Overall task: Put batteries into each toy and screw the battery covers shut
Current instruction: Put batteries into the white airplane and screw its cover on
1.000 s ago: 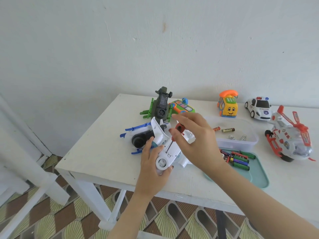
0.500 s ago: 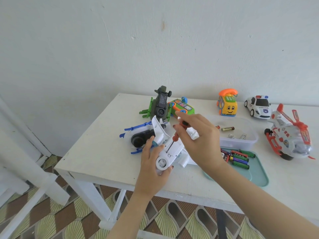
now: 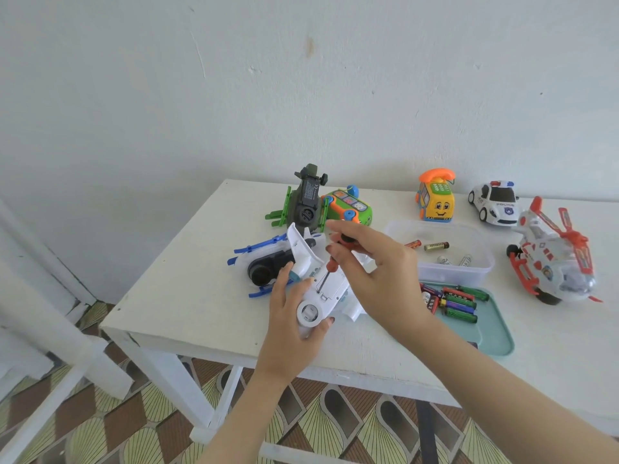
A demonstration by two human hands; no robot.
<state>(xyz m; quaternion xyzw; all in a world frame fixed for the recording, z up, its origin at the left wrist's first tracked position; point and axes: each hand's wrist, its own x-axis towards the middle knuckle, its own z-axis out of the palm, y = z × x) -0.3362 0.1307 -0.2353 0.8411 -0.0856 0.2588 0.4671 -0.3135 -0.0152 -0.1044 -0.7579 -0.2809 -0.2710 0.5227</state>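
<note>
Near the centre of the frame, at the front of the white desk (image 3: 187, 296), the white toy plane (image 3: 311, 296) lay belly-up, its nose cupped in the left grip (image 3: 288, 319), fingers curled round it. Just above, the right grip (image 3: 378, 272) pinched the red-and-black handle of a small screwdriver (image 3: 331, 262), whose tip stood on the battery cover (image 3: 330, 283). To the right, loose batteries (image 3: 459, 303) lay in a teal tray (image 3: 495, 343), with a clear tub (image 3: 445, 272) holding a few more just behind it.

Right grip (image 3: 378, 272) further round screwdriver (image 3: 332, 262)
</note>
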